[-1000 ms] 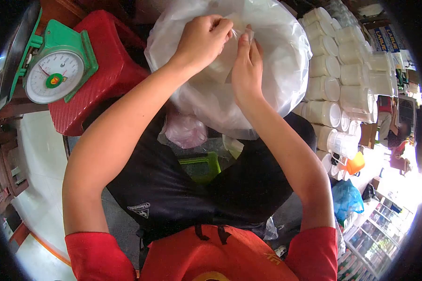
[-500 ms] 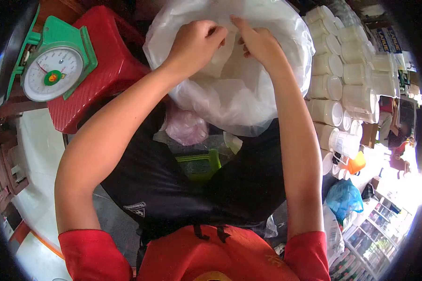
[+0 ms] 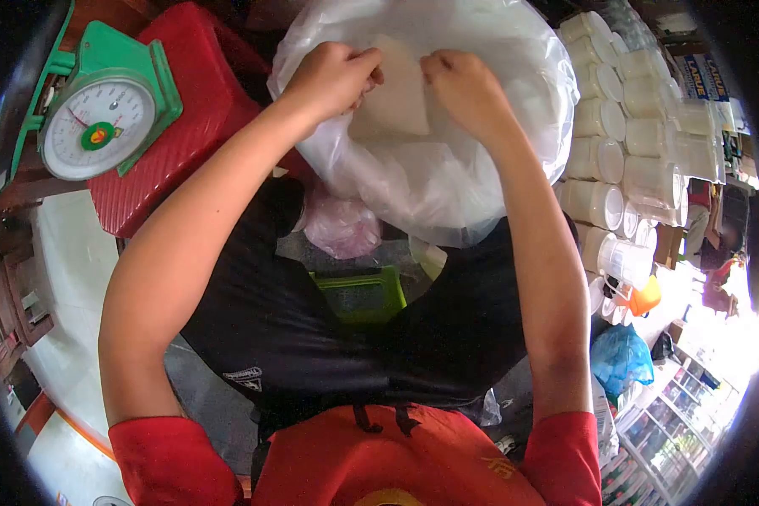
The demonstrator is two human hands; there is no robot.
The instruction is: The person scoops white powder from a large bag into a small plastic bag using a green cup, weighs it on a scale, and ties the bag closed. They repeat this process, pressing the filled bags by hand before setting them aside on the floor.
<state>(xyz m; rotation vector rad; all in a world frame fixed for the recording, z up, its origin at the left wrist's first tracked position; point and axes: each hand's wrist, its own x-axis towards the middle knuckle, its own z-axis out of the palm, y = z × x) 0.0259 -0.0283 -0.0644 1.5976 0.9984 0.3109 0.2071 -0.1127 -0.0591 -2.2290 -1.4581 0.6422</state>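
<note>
A large translucent white plastic bag (image 3: 447, 190) sits open in front of me, its mouth spread wide and its sides crumpled. Between my hands, over the bag's opening, is a thin pale sheet (image 3: 399, 93); its exact kind cannot be made out. My left hand (image 3: 336, 78) is closed, its bent fingers and thumb at the sheet's left edge. On the opposite edge my right hand (image 3: 464, 84) is closed too, fingertips pinched together at the sheet. The contents deeper in the bag are blurred white.
A green dial scale (image 3: 101, 122) stands on a red plastic stool (image 3: 177, 110) at left. Stacked white tubs (image 3: 603, 126) rise close on the right. A pinkish plastic bag (image 3: 341, 223) and a green basket (image 3: 363, 295) lie between my legs. A blue bag (image 3: 620, 358) is at lower right.
My hands have moved slightly apart, and the pale sheet now shows plainly between them. My right index finger, stretched out before, has curled in. The view has shifted slightly.
</note>
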